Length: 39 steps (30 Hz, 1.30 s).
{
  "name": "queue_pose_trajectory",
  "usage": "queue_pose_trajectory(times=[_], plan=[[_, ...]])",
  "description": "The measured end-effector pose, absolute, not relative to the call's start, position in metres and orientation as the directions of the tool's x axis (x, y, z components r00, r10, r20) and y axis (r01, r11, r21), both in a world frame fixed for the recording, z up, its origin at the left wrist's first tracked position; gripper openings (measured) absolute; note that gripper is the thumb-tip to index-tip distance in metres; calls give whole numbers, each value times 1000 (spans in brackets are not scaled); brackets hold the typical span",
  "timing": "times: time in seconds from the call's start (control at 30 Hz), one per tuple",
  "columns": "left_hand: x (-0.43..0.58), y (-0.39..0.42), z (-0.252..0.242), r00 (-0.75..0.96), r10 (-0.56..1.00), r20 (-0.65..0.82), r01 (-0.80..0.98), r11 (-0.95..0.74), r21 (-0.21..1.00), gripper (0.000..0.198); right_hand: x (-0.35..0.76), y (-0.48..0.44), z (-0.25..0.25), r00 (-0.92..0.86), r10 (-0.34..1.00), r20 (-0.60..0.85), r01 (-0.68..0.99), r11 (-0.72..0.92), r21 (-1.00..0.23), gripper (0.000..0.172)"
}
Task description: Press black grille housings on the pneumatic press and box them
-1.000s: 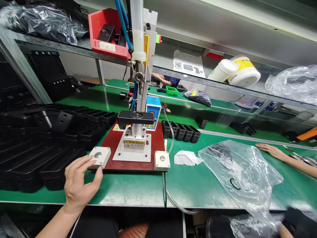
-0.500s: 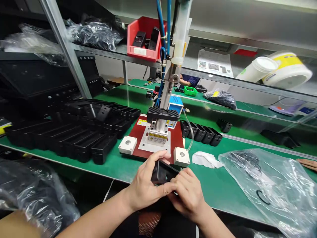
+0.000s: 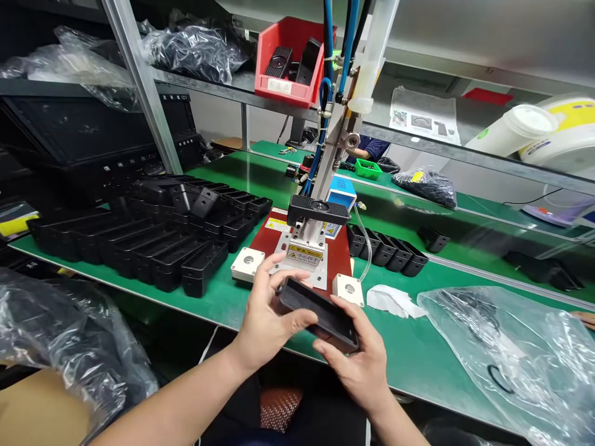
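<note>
Above the front edge of the green counter (image 3: pixel 223 306), one black box (image 3: pixel 320 313) is sitting slantwise between two hands, its open side facing up, apparently to keep the hollow in view. The left hand (image 3: pixel 263 322) is holding one end, thumb pressing the near wall, fingers reaching behind; the right hand (image 3: pixel 367 362) is gripping the other end between thumb and fingers, so both seem to be sharing the load. Behind, one press (image 3: pixel 325 164) is standing on one red base (image 3: pixel 333 263); two white button boxes (image 3: pixel 247 263) are occupying its front corners, probably one per hand. One ribbed part (image 3: pixel 320 209) is resting flat atop its fixture. Toward the counter's left edge, many similar boxes (image 3: pixel 160 263) are lying in rows and a heap, too overlapped to count; the rows are presumably saving space. Right of the base, five upright boxes (image 3: pixel 385 249) are forming one file, with one lone box (image 3: pixel 433 240) lying beyond. Nearer the front edge, one white cloth (image 3: pixel 393 301) and one clear bag (image 3: pixel 534 353) are lying side by side.
</note>
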State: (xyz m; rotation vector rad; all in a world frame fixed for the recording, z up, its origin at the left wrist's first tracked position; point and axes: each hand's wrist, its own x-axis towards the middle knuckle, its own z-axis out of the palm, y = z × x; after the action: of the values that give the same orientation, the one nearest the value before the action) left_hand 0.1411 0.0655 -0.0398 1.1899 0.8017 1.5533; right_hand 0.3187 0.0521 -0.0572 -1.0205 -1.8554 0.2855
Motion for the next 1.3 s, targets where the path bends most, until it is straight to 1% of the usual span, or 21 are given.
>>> queue_pose_trajectory(times=[0.07, 0.13, 0.2, 0.27, 0.3, 0.37, 0.43, 0.47, 0.53, 0.6, 0.63, 0.7, 0.73, 0.8, 0.87, 0.93, 1.0, 1.1, 1.17, 1.23, 1.3], plan=[[149, 62, -41, 1, 984, 177, -452, -157, 878, 77, 309, 51, -55, -132, 688, 714, 585, 636, -504, 55], [158, 57, -42, 93, 991, 101, -564, -31, 825, 62, 299, 51, -54, -130, 624, 770, 643, 645, -414, 56], [164, 51, -43, 173, 982, 76, -620, 49, 783, 52, 291, 49, -52, -162, 588, 792, 678, 650, -344, 57], [165, 49, -43, 195, 980, 48, -632, 88, 770, 48, 290, 47, -50, -228, 586, 778, 651, 685, -325, 59], [163, 49, -42, 192, 981, 27, -632, 103, 768, 47, 292, 45, -49, -266, 597, 756, 610, 712, -348, 58], [157, 50, -40, 206, 978, -40, -612, 160, 774, 47, 301, 44, -45, -313, 630, 711, 496, 747, -444, 51], [152, 53, -36, 274, 956, -105, -570, 250, 782, 51, 311, 47, -42, -271, 686, 676, 412, 717, -563, 40], [150, 53, -34, 331, 935, -129, -545, 301, 783, 53, 316, 50, -40, -229, 724, 650, 386, 681, -622, 36], [148, 53, -29, 485, 863, -144, -490, 405, 772, 58, 322, 57, -38, -165, 793, 586, 325, 605, -727, 36], [149, 51, -26, 654, 745, -133, -413, 499, 762, 58, 324, 63, -35, -184, 845, 502, 224, 533, -816, 40], [149, 50, -25, 725, 676, -129, -364, 536, 762, 58, 323, 65, -33, -216, 861, 461, 173, 498, -849, 40], [148, 47, -25, 812, 569, -132, -282, 579, 765, 61, 321, 66, -31, -272, 874, 404, 117, 446, -887, 35], [147, 46, -27, 827, 546, -136, -265, 591, 762, 62, 320, 66, -31, -279, 879, 388, 116, 431, -895, 31], [145, 45, -30, 806, 575, -140, -290, 591, 753, 59, 320, 65, -31, -226, 893, 388, 140, 424, -895, 26], [142, 44, -34, 716, 686, -131, -360, 523, 773, 55, 321, 66, -31, -99, 902, 420, 184, 431, -883, 27], [142, 43, -36, 575, 816, -61, -409, 351, 843, 62, 324, 69, -30, 48, 885, 464, 244, 440, -864, 27], [143, 44, -38, 440, 897, 38, -390, 153, 908, 65, 324, 73, -28, 136, 850, 509, 302, 454, -838, 25], [147, 48, -41, 232, 961, 149, -275, -82, 958, 57, 320, 78, -24, 113, 826, 552, 353, 486, -799, 20], [148, 56, -42, 86, 967, 242, -159, -226, 961, 52, 316, 81, -21, 65, 807, 587, 388, 522, -760, 18], [147, 68, -38, -20, 927, 374, -38, -375, 926, 49, 312, 88, -16, 31, 770, 638, 434, 565, -702, 18], [146, 83, -28, -102, 848, 520, 67, -516, 854, 47, 308, 100, -7, 10, 716, 698, 476, 610, -633, 18]])
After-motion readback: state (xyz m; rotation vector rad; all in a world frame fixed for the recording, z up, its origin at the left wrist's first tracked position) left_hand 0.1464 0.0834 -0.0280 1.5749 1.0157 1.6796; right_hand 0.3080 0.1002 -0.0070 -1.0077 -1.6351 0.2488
